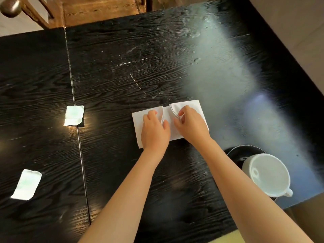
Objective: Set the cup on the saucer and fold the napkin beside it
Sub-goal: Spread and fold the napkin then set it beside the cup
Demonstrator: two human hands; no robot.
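Observation:
A white paper napkin [192, 106] lies flat on the black table, a little right of centre. Both its side flaps are folded inward, their edges almost meeting along a middle gap. My left hand [155, 130] presses down on the left flap, fingers curled at its edge. On the right flap rests my right hand [192, 126], its fingertips pinching the flap's inner edge. A white cup [268, 174] stands upright on a dark saucer [235, 153] at the table's right edge, handle pointing to the near right. The cup looks empty.
Two small white-and-green packets lie on the left part of the black table [122, 67]: one [74, 115] by the table seam, another [26, 185] nearer the front left. A wooden chair [98, 9] stands beyond the far edge. The table's right edge runs close to the cup.

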